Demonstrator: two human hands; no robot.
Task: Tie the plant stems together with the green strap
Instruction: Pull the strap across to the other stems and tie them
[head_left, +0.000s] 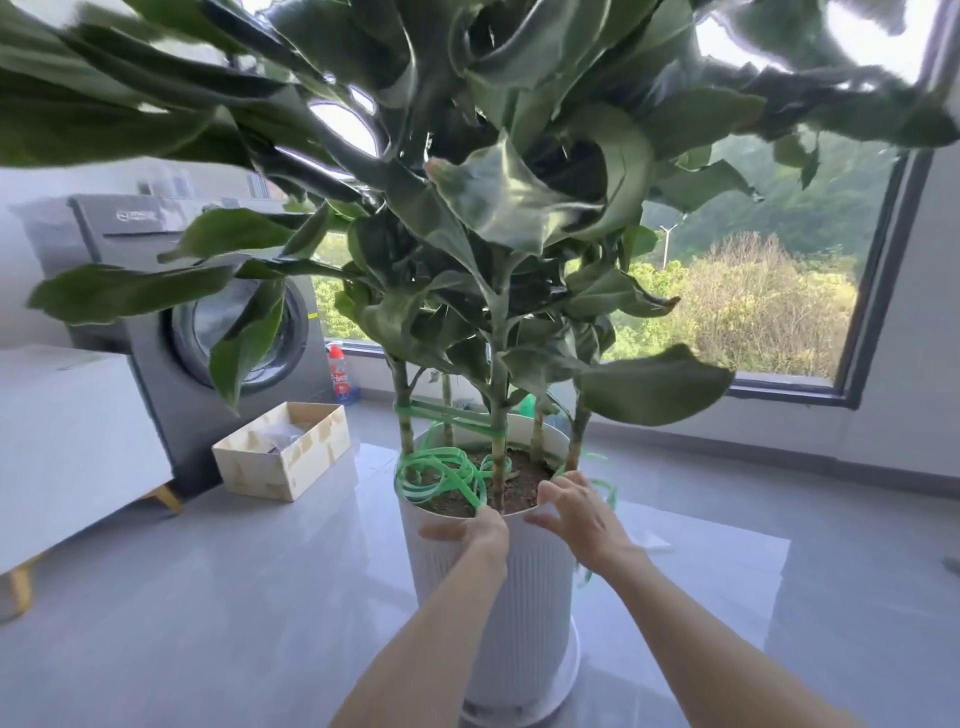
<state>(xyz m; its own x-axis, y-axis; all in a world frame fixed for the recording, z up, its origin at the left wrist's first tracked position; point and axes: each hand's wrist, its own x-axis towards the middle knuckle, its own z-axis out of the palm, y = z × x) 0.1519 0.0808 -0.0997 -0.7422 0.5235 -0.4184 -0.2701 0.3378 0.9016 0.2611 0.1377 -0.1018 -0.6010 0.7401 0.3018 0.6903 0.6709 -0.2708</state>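
Several upright plant stems (497, 441) rise from the soil of a tall white ribbed pot (524, 597). A green strap (449, 415) is wound between the left stem and the middle stem. Its loose coils (441, 475) lie on the soil, and more strap hangs over the right rim. My left hand (475, 527) grips the pot's near rim, thumb outside on the wall and fingers hidden inside. A coil ends at that hand; whether it is held I cannot tell. My right hand (576, 512) rests on the rim just to the right, fingers spread and relaxed.
Big leaves (519, 197) hang overhead and block the upper view. A grey washing machine (208, 322) stands at the left, with a wooden box (291, 457) on the floor in front of it and a white cabinet (67, 447) nearer me. A large window (769, 291) lies behind the plant.
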